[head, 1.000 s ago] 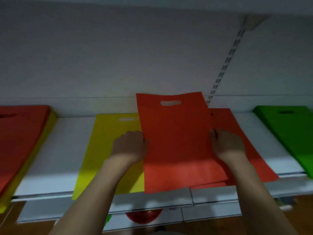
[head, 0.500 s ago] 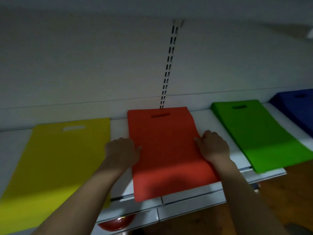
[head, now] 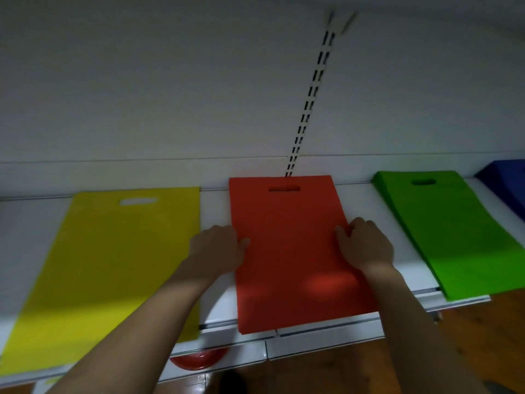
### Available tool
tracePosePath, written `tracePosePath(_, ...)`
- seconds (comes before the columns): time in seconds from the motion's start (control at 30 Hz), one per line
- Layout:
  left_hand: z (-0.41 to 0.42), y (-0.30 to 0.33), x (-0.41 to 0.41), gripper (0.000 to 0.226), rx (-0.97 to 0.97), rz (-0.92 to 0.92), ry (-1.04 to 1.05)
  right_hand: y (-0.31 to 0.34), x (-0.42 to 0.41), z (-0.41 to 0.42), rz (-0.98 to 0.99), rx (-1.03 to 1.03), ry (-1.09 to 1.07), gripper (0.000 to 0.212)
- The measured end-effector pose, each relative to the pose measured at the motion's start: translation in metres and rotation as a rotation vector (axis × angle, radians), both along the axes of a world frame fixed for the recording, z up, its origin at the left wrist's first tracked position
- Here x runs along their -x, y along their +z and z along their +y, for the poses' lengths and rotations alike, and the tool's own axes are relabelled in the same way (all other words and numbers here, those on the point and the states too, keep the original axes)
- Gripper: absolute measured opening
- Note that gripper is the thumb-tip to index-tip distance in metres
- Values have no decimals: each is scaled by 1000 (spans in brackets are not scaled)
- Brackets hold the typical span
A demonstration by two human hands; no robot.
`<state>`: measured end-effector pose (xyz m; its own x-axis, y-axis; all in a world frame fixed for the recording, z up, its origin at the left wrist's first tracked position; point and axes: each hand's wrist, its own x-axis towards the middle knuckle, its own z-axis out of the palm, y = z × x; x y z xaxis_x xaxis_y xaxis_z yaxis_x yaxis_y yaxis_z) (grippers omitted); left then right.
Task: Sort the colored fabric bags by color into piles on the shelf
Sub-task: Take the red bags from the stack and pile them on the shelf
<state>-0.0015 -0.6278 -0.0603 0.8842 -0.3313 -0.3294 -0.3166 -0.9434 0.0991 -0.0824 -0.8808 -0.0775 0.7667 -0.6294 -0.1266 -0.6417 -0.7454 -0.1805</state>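
Note:
A red fabric bag (head: 289, 251) lies flat on the white shelf (head: 214, 206), its handle slot toward the wall, its near end hanging over the shelf's front edge. My left hand (head: 217, 247) holds its left edge with the thumb on top. At the right edge, my right hand (head: 365, 244) does the same, fingers curled. A yellow bag (head: 113, 251) lies to the left, a green pile (head: 451, 228) to the right. A blue pile (head: 508, 180) shows at the far right edge.
A slotted upright rail (head: 309, 100) runs up the white back wall behind the red bag. Bare shelf strips separate the piles. Below the shelf's front lip a red bowl-like object (head: 200, 361) peeks out above a wooden floor (head: 483, 331).
The red bag came from over the yellow bag to the right and now lies flat and squared on the shelf. My view panned right, bringing the blue pile in.

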Motion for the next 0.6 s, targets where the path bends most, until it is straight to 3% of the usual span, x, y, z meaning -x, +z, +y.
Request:
tracePosePath(0.13, 8, 9, -6, 61, 8, -10, -34, 10, -5, 20, 30, 123, -36, 58)
tracePosePath(0.23, 28, 18, -15, 59, 53, -72, -16, 25, -14, 63, -109, 261, 99, 58)
tracePosePath(0.43, 125, 27, -14, 43, 178, -99, 97, 45, -47, 199, -303, 47, 491, 52)
tracePosePath(0.6, 253, 44, -10, 38, 177, -209, 275, 51, -76, 323, -255, -41, 705, 44)
